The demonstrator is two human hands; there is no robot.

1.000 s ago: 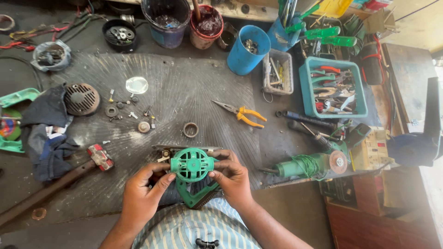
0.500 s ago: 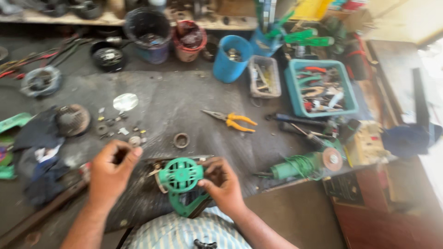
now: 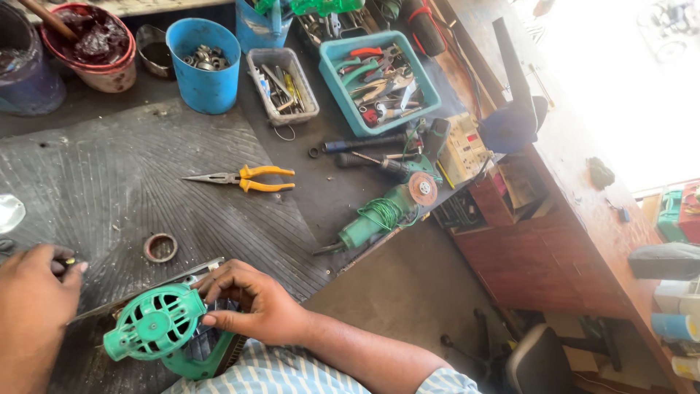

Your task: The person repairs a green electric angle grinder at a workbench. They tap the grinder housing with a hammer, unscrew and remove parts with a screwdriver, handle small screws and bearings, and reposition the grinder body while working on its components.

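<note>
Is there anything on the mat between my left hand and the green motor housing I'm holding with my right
Nothing visible. The left hand is beside the round green plastic motor housing, with only bare ribbed rubber mat between. The right hand grips the housing's other side.

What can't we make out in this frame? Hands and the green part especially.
- Left hand, head view: cut by the left edge; a small item in its fingers is mostly hidden.
- Green motor housing: its right side is covered by the right hand, its base cut by the bottom edge.
- Blue cup: contents too small to identify.
</note>
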